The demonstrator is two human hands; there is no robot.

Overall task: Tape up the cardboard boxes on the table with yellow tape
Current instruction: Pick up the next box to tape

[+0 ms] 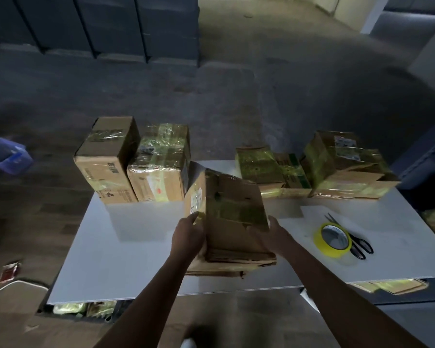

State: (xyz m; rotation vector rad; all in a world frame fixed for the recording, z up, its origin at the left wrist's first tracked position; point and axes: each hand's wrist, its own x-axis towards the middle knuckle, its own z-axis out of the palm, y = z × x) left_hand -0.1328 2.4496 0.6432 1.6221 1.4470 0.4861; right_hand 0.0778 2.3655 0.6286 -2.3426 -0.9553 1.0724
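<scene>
Item: worn box (pixel 234 222), near centre of bench (pixel 136 252), gripped by my left hand (pixel 189 231) at its left edge and my right hand (pixel 274 233) at its right; I should square the flaps flat before fetching the yellow tape (pixel 333 240) lying right.

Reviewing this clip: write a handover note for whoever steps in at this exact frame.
Left hand grips the middle box at its left edge; right hand is against its right side, fingers hidden.
Yellow tape roll lies on the table to the right, next to the scissors, unheld.
Done: back boxes show yellow tape.
Left: the middle box is partly taped, its near flaps look loose; tape them.
</scene>
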